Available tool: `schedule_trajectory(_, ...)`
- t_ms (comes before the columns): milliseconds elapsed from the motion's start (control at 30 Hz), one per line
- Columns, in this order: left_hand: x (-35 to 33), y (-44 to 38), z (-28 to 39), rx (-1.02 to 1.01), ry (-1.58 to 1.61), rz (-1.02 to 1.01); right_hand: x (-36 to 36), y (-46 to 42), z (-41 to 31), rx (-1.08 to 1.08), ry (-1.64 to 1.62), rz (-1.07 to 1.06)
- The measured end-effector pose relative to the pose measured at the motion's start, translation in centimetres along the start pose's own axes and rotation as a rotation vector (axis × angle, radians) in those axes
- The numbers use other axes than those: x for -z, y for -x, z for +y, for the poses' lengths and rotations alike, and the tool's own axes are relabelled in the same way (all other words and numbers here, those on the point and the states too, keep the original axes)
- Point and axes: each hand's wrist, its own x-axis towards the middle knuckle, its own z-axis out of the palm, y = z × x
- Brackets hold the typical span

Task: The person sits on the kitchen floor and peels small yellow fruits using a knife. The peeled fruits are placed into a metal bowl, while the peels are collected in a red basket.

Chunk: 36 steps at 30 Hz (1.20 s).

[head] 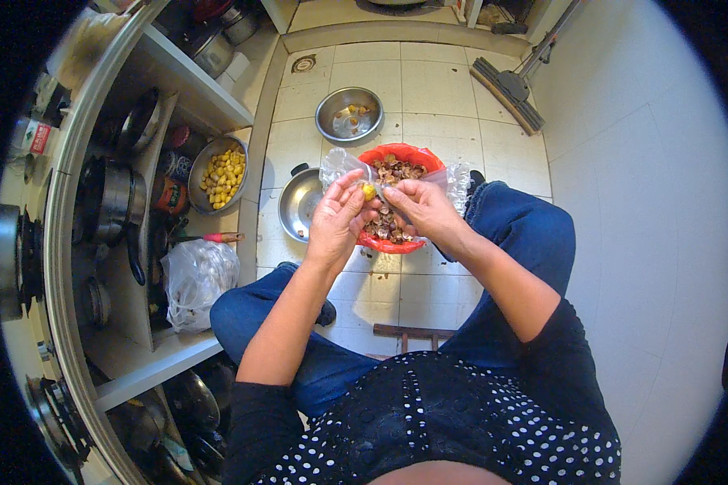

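My left hand (337, 219) holds a yellow peeled chestnut (368, 192) between thumb and fingers. Close to its right side is my right hand (423, 209), thumb and forefinger pinched together; whether a bit of shell is between them is too small to tell. Below both hands stands a container lined with a red plastic bag (394, 247), full of brown chestnut shells (394, 170). Clear plastic (458, 182) sticks out at its sides. A steel pan (291, 203), partly behind my left hand, has a brown bit in it.
A steel bowl (349, 113) with a few yellowish pieces stands farther off on the tiles. At the left, a bowl of peeled chestnuts (222, 176) sits at the cabinet, above a clear plastic bag (200, 285). A sponge mop (507, 96) leans by the right wall. A wooden stool (414, 331) is near my body.
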Motion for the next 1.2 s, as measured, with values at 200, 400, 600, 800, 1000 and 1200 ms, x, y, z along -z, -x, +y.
schedule_trajectory(200,0.4,0.0,-0.8,0.017,-0.031,-0.012,-0.2,-0.8,0.1,0.477,0.203,0.213)
schedule_trajectory(400,-0.8,0.5,-0.3,-0.018,-0.206,0.008,0.0,-0.2,-0.2,0.464,0.367,0.209)
schedule_trajectory(600,-0.2,0.5,-0.4,-0.016,-0.346,-0.014,-0.3,0.9,-1.4,0.497,0.395,0.237)
schedule_trajectory(800,-0.7,0.6,0.0,0.075,-0.092,-0.091,0.7,0.2,-1.5,0.321,0.313,0.313)
schedule_trajectory(1000,1.1,-0.2,0.3,0.219,0.296,-0.011,1.2,-1.0,1.0,0.277,0.447,0.239)
schedule_trajectory(1200,9.1,-4.1,-0.1,0.321,0.393,0.161,1.2,-1.7,2.4,0.236,0.486,0.047)
